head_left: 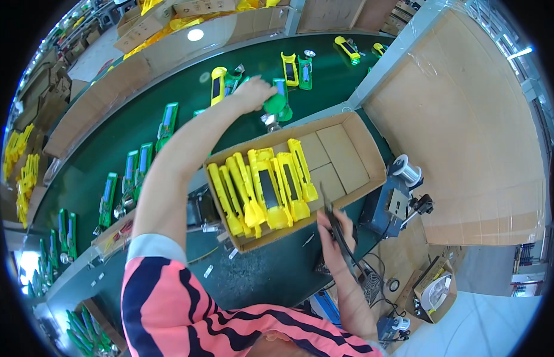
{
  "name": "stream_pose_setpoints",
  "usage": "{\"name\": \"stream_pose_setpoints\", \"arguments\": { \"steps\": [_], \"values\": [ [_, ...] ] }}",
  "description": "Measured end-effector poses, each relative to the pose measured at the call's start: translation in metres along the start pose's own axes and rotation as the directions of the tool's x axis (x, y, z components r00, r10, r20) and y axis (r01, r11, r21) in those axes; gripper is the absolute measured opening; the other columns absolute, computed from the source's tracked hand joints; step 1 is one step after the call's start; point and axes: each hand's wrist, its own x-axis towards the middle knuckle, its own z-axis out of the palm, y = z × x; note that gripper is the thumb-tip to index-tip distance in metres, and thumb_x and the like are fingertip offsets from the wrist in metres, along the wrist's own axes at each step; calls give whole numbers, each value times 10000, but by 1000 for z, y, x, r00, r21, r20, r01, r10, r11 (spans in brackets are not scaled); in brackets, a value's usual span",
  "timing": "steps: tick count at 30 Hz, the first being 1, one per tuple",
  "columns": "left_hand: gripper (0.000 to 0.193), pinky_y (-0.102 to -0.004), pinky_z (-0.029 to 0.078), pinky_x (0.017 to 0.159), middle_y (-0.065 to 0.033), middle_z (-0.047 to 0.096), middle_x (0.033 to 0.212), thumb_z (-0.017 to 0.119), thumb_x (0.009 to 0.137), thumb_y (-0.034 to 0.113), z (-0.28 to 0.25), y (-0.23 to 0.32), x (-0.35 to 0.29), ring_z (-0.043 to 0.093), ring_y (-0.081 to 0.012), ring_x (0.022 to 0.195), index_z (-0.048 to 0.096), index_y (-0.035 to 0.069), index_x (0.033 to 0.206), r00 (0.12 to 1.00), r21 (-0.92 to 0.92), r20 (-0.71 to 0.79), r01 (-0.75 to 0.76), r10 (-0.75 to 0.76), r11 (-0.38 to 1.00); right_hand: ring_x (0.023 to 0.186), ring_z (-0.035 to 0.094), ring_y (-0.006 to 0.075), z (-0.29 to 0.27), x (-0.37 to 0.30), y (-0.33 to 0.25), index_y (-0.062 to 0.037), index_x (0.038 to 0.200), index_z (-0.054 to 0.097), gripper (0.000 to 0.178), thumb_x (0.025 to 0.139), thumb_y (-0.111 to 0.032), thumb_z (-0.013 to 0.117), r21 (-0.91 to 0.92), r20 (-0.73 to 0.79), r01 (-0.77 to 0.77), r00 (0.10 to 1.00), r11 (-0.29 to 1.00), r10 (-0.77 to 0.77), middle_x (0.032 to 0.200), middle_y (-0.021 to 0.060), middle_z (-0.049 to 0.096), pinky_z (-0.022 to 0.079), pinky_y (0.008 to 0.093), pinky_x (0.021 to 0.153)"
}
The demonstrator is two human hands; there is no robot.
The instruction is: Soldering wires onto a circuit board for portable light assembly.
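Head view: bright green, round-ended casing (275, 105)

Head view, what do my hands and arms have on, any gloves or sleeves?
Your left hand and right hand wear no gloves, and both forearms are uncovered. The left sleeve is short, pink with wavy dark navy stripes, ending in a plain pale blue-grey cuff.

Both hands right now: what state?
Left hand: at a green, round-ended plastic piece; grip cannot be told.
Right hand: closed, holding a slim black pointed tool.
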Motion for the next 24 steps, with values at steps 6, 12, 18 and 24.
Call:
{"name": "stream_pose_setpoints", "arguments": {
  "steps": [6, 12, 18, 24],
  "values": [
    [678, -428, 385, 837, -91, 538, 651, 699, 601, 176, -159, 83, -89, 567, -284, 671, 303, 74, 1141, 958, 53, -250, -131, 140, 990, 973, 536, 293, 48, 22, 19, -72, 1234, 232, 668, 712, -151, 641, -218, 192, 115, 979, 969, -72, 1057, 82, 542, 80, 604, 974],
    [571, -317, 374, 557, -56, 510, 605, 502, 730, 152, -192, 241, -261, 510, -165, 495, 354, 119, 1280, 986, 26, -130, -100, 102, 995, 904, 508, 129, 79, 41, 52, -96, 1185, 374, 392, 811, 10, 428, 394, -43, 131, 991, 910, -124, 1052, 64, 531, 410, 324, 801],
    [463, -315, 359, 601, -36, 511, 660, 475, 755, 139, -93, 357, -379, 508, -166, 544, 436, 228, 1207, 955, -58, 282, 114, -93, 992, 660, 502, 95, 27, 25, 3, -226, 1174, 528, 437, 772, -57, 550, 117, -44, 1, 999, 993, 4, 687, 14, 549, 419, 237, 643],
    [445, -394, 360, 849, -113, 469, 1085, 682, 635, 205, -86, 369, -402, 451, -295, 1002, 510, 141, 1041, 936, -631, 122, 330, -330, 702, 797, 536, 107, -2, -66, -32, -72, 1089, 569, 366, 753, 70, 549, 381, -12, 306, 945, 872, -326, 1160, 76, 403, 430, 214, 740]
  ]
}}
